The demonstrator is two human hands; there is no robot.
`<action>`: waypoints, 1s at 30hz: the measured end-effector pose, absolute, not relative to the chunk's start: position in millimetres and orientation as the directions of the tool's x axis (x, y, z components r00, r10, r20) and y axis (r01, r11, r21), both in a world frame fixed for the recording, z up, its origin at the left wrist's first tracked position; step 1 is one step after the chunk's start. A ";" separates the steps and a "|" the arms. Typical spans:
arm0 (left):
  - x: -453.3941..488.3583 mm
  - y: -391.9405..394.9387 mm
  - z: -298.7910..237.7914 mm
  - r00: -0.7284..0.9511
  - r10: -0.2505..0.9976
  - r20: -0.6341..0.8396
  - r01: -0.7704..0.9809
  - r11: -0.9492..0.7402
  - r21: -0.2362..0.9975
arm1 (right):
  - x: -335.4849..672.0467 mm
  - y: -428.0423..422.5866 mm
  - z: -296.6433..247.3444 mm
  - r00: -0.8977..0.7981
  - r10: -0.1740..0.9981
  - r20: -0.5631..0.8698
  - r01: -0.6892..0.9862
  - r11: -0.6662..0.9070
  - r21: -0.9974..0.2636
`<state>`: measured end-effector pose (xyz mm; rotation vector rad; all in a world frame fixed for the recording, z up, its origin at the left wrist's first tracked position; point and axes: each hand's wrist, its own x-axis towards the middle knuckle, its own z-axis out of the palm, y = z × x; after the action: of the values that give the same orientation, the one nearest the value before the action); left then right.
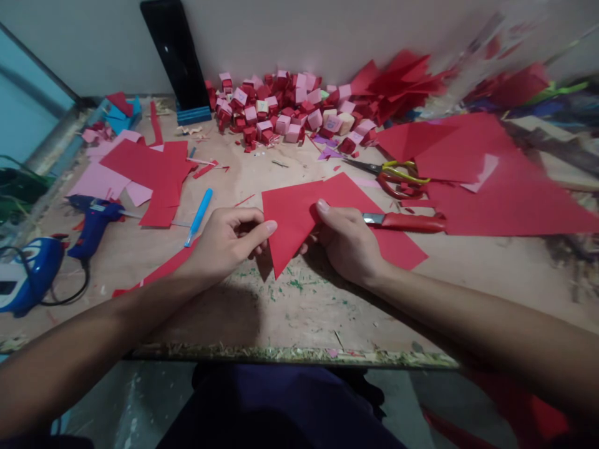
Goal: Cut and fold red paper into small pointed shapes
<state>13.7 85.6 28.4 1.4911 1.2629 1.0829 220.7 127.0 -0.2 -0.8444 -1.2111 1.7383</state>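
Observation:
A folded triangle of red paper (pixel 290 227) is held just above the wooden table (pixel 468 280), its point toward me. My left hand (pixel 227 240) pinches its left edge between thumb and forefinger. My right hand (pixel 349 240) grips its right edge, thumb on top and fingers curled beneath. Under the triangle lies a larger red sheet (pixel 397 246). A red-handled craft knife (pixel 405 221) rests just right of my right hand.
Red scissors (pixel 395 178) lie behind the knife, with large red sheets (pixel 491 181) to the right. A heap of small red and pink paper cubes (pixel 285 112) sits by the wall. On the left are red and pink sheets (pixel 145 171), a blue pen (pixel 199 215), a blue glue gun (pixel 93 224).

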 end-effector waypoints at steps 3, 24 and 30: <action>13.3 85.8 28.1 0.101 0.992 0.079 0.236 -0.101 0.967 | 219.3 127.0 2.3 -0.425 0.902 -0.072 -0.263 -0.200 -0.944; 14.9 77.1 21.4 0.192 0.830 0.524 0.644 -0.509 0.571 | 225.7 126.7 1.0 -0.565 0.820 0.094 -0.162 0.002 -0.987; 16.4 76.6 20.7 0.191 0.816 0.545 0.576 -0.543 0.611 | 223.2 126.9 -0.7 -0.388 0.922 0.024 -0.065 -0.001 -0.998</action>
<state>16.4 76.6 20.7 2.1993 1.3268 1.2765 223.2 126.9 -0.7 -0.9362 -1.4498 1.5158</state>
